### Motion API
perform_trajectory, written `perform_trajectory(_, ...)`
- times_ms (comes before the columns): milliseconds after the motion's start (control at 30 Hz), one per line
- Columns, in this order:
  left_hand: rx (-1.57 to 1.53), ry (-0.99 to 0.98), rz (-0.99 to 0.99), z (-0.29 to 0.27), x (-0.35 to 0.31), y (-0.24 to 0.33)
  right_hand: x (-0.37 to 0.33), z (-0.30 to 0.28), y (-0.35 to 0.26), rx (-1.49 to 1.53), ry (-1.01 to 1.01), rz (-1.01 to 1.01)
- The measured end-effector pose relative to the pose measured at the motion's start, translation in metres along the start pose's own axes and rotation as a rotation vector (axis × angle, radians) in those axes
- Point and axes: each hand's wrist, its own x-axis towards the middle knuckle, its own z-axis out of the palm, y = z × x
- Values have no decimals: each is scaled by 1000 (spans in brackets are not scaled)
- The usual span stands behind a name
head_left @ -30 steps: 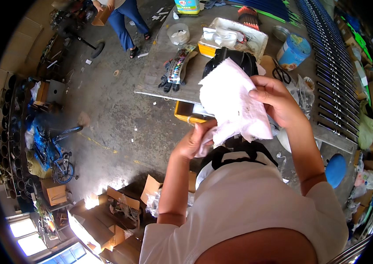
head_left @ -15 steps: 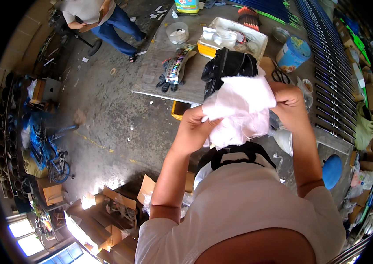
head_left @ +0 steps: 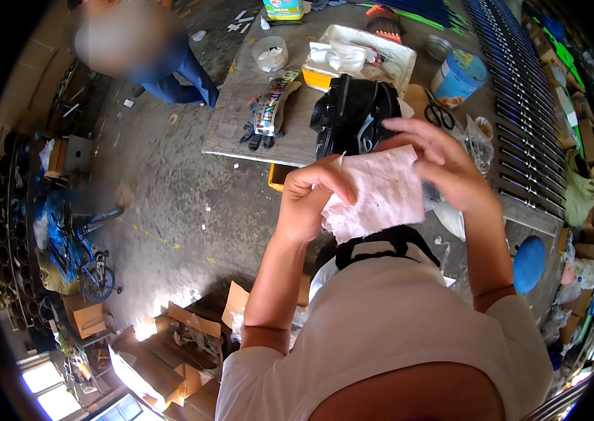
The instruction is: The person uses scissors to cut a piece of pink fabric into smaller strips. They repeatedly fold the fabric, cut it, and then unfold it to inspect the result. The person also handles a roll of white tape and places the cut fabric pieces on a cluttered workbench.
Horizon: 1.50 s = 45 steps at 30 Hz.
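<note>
My left hand (head_left: 311, 200) pinches the left edge of a pale pink cloth (head_left: 380, 193) with its thumb on top. The cloth hangs roughly flat and folded, with a frayed lower edge and a few small dark specks. Just off its upper right corner, my right hand (head_left: 451, 167) is open with fingers stretched out. Beyond the cloth, a black zippered bag (head_left: 342, 116) stands at the table's near edge, partly hidden by the cloth and my fingers. Black-handled scissors (head_left: 440, 117) lie to its right.
On the grey table (head_left: 241, 133) are a glove with a printed packet (head_left: 269, 112), a round plastic tub (head_left: 270, 54), a white and yellow tray (head_left: 399, 59) and a blue bucket (head_left: 459, 77). Rows of dark rods (head_left: 528, 133) lie right. A person (head_left: 136, 42) stands far left; open cartons (head_left: 171, 358) lie behind.
My right hand has let go of the cloth and opened. The crumpled cloth is now flatter, held by my left hand alone. The person at far left has moved nearer the table.
</note>
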Motion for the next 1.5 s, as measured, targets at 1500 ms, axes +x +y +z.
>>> perform_trajectory(1500, 177, 395, -471, 163, 139, -92, 71, -500, 127, -31, 871, 100)
